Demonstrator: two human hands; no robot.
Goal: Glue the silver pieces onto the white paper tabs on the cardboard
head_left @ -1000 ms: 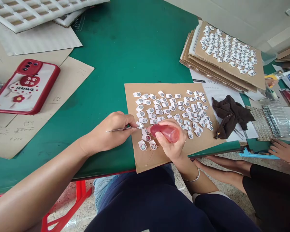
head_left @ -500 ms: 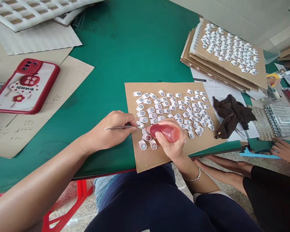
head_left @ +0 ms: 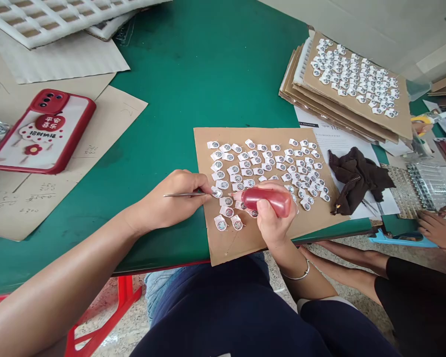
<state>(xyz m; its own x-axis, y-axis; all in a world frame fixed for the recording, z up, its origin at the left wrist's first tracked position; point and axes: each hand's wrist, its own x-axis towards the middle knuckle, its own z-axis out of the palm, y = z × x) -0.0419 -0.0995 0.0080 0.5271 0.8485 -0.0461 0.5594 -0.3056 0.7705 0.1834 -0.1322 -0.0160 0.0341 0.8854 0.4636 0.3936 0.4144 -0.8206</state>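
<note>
My left hand point(head_left: 180, 201) is closed around thin metal tweezers point(head_left: 184, 195), whose handle end points left. At its fingertips, by the left edge of a cardboard sheet point(head_left: 226, 250), sits a small round metallic piece with a white tab point(head_left: 217, 192). My right hand point(head_left: 275, 218) grips a red squeeze bottle point(head_left: 269, 200), lying nearly level with its narrow nozzle toward the left hand. The nozzle is a little to the right of that round piece. Several similar round pieces with white tabs point(head_left: 243, 164) cover the sheet; the right hand hides some.
A stack of cardboard sheets point(head_left: 292, 82) with more tabbed pieces stands back right, near a dark brown cloth point(head_left: 360, 178). A red-cased phone point(head_left: 40, 131) lies on written-on cardboard at left. White foam grid trays point(head_left: 59, 22) are behind. Another person's hand point(head_left: 438, 228) is at far right.
My right hand and the red bottle have shifted right, so the nozzle is farther from the left fingertips. My left hand still holds the tweezers in nearly the same place.
</note>
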